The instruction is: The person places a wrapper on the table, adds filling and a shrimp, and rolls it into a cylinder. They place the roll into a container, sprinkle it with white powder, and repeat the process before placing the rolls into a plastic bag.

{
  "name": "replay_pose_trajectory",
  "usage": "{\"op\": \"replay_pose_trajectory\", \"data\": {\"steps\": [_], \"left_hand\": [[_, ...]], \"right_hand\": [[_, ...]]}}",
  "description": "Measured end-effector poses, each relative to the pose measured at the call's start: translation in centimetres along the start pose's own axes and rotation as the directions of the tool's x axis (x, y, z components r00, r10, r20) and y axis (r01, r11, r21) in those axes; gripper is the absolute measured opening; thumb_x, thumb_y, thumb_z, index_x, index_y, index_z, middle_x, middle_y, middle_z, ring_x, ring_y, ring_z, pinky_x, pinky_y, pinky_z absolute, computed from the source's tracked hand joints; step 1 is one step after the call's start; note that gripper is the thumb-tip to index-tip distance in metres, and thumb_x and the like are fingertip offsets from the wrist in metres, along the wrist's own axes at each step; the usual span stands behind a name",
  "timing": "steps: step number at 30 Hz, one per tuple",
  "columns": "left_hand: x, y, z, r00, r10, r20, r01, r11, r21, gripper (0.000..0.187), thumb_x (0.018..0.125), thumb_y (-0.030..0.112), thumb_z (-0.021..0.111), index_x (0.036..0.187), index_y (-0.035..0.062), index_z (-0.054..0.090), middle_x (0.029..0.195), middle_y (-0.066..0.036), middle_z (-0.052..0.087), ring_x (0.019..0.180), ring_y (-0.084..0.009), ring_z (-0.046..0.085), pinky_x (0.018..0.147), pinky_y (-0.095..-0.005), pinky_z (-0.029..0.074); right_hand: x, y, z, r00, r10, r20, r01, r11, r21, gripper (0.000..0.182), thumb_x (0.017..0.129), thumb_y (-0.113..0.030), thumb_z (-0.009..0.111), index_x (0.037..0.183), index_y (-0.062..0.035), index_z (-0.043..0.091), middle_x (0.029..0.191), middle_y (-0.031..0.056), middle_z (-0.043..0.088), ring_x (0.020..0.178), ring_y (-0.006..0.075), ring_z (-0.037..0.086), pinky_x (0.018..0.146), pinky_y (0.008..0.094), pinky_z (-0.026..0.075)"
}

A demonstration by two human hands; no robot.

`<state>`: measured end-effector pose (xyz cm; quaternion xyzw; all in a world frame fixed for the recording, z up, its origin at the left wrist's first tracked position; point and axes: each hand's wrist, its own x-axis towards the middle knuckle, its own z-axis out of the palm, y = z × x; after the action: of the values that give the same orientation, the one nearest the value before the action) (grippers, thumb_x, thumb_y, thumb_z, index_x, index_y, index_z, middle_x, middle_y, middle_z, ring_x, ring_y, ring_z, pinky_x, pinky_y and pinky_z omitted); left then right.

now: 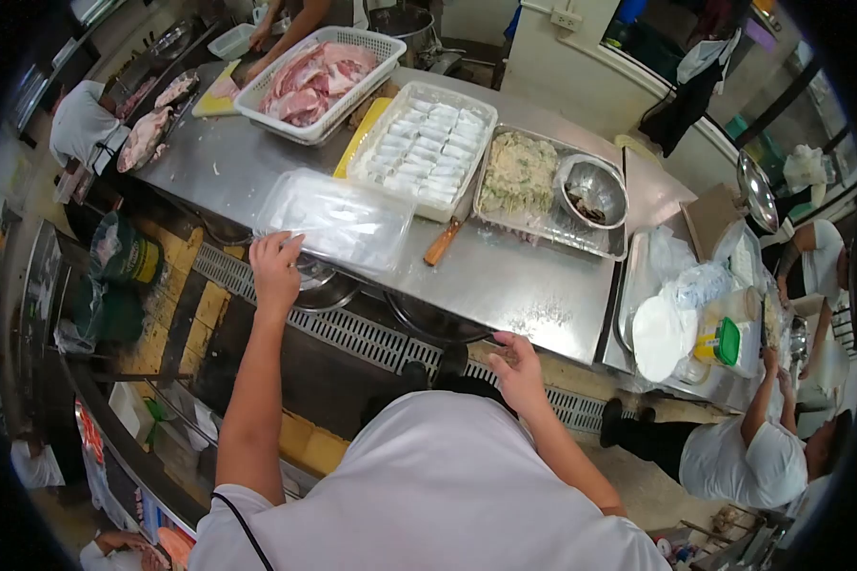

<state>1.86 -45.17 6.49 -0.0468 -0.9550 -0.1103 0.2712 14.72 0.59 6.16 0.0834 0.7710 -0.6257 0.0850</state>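
Note:
At the near left edge of the steel table, my left hand [276,271] has its fingers bent over the corner of a translucent plastic lid [338,224]. The lid lies flat on the table, close to its front edge. My right hand [520,376] hangs by the front edge with its fingers apart, holding nothing I can see. Behind the lid stands a white tray of rows of white-wrapped rolls [424,143]. A wooden-handled tool [443,243] lies beside that tray, its far end hidden. Right of it, a metal tray [595,243] holds a pale chopped mixture [521,171] and a steel bowl [592,190].
A white basket [381,57] of raw meat [319,81] stands farther back, near a co-worker's arm [300,19]. More meat [146,138] lies at the far left. Bags and a green-lidded tub [726,341] crowd the right side. Another person [757,462] works there. Floor grating [352,338] runs below the table.

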Motion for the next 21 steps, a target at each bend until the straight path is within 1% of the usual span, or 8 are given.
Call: {"op": "replay_pose_trajectory", "data": {"steps": [2, 5, 8, 12, 15, 16, 19, 21], "left_hand": [[0.5, -0.4, 0.2, 0.991, -0.124, 0.055, 0.119, 0.990, 0.078, 0.034, 0.096, 0.005, 0.065, 0.127, 0.0135, 0.076, 0.141, -0.014, 0.059, 0.137, -0.0374, 0.049, 0.119, -0.0576, 0.032], [0.8, -1.2, 1.1, 0.991, -0.128, 0.031, 0.123, 0.981, 0.149, 0.038, 0.096, 0.004, 0.064, 0.132, 0.0135, 0.073, 0.148, -0.016, 0.057, 0.139, -0.0386, 0.049, 0.119, -0.0559, 0.033], [0.8, -1.7, 1.6, 0.987, -0.151, 0.059, 0.151, 0.988, 0.008, 0.039, 0.098, 0.004, 0.063, 0.135, 0.0100, 0.071, 0.151, -0.018, 0.056, 0.140, -0.0399, 0.048, 0.118, -0.0528, 0.036], [2.2, -3.4, 2.1, 0.908, -0.400, -0.121, 0.382, 0.912, -0.148, 0.039, 0.100, 0.013, 0.068, 0.136, -0.0008, 0.067, 0.147, -0.021, 0.060, 0.135, -0.0391, 0.056, 0.115, -0.0451, 0.042], [5.1, -5.5, 2.5, 0.786, -0.612, -0.083, 0.585, 0.780, -0.221, 0.053, 0.097, 0.022, 0.073, 0.141, -0.0045, 0.060, 0.145, -0.024, 0.060, 0.138, -0.0411, 0.053, 0.116, -0.0447, 0.040], [6.2, -6.8, 2.8, 0.761, -0.648, -0.037, 0.627, 0.748, -0.216, 0.064, 0.095, 0.030, 0.076, 0.145, -0.0056, 0.056, 0.147, -0.026, 0.059, 0.138, -0.0402, 0.053, 0.117, -0.0429, 0.040], [9.9, -10.2, 3.6, 0.637, -0.721, 0.274, 0.768, 0.559, -0.313, 0.068, 0.096, 0.031, 0.075, 0.149, -0.0065, 0.053, 0.151, -0.026, 0.056, 0.141, -0.0371, 0.053, 0.118, -0.0409, 0.039], [11.6, -13.7, 5.2, 0.569, -0.651, 0.502, 0.822, 0.440, -0.361, 0.075, 0.097, 0.033, 0.074, 0.153, -0.0085, 0.047, 0.155, -0.026, 0.052, 0.143, -0.0337, 0.051, 0.116, -0.0380, 0.040]], "right_hand": [[1.6, -0.2, -0.9, 0.998, -0.065, 0.002, 0.065, 0.996, -0.057, 0.040, 0.091, -0.004, 0.073, 0.129, -0.0007, 0.064, 0.131, 0.0134, 0.059, 0.105, 0.0230, 0.063, 0.092, 0.0367, 0.056], [3.8, -1.0, -1.4, 0.997, -0.075, 0.019, 0.076, 0.995, -0.068, 0.037, 0.091, -0.005, 0.072, 0.128, -0.0005, 0.064, 0.129, 0.0138, 0.060, 0.108, 0.0245, 0.064, 0.090, 0.0358, 0.056], [6.3, -2.9, -1.4, 0.997, -0.048, 0.059, 0.049, 0.999, -0.016, 0.038, 0.092, -0.006, 0.071, 0.129, -0.0004, 0.064, 0.129, 0.0138, 0.061, 0.112, 0.0252, 0.065, 0.090, 0.0358, 0.055], [8.7, -4.5, -1.8, 0.982, -0.164, 0.097, 0.175, 0.978, -0.116, 0.038, 0.093, -0.005, 0.070, 0.130, -0.0005, 0.064, 0.128, 0.0140, 0.062, 0.111, 0.0254, 0.066, 0.088, 0.0357, 0.056], [9.5, -5.4, -2.0, 0.990, -0.112, 0.085, 0.121, 0.987, -0.104, 0.038, 0.093, -0.006, 0.070, 0.130, -0.0006, 0.065, 0.128, 0.0141, 0.063, 0.110, 0.0251, 0.066, 0.088, 0.0358, 0.056], [9.8, -5.3, -2.0, 0.993, -0.098, 0.072, 0.105, 0.988, -0.111, 0.038, 0.093, -0.006, 0.070, 0.130, -0.0005, 0.065, 0.128, 0.0141, 0.063, 0.110, 0.0248, 0.066, 0.088, 0.0358, 0.056], [9.8, -4.8, -2.2, 1.000, -0.013, -0.017, 0.012, 0.995, -0.098, 0.039, 0.094, -0.007, 0.070, 0.132, -0.0002, 0.064, 0.127, 0.0143, 0.064, 0.108, 0.0237, 0.067, 0.087, 0.0354, 0.056], [9.9, -5.8, -2.7, 0.992, 0.072, -0.102, -0.078, 0.995, -0.061, 0.040, 0.094, -0.008, 0.070, 0.133, 0.0000, 0.063, 0.124, 0.0150, 0.066, 0.106, 0.0225, 0.067, 0.086, 0.0348, 0.056]]}}
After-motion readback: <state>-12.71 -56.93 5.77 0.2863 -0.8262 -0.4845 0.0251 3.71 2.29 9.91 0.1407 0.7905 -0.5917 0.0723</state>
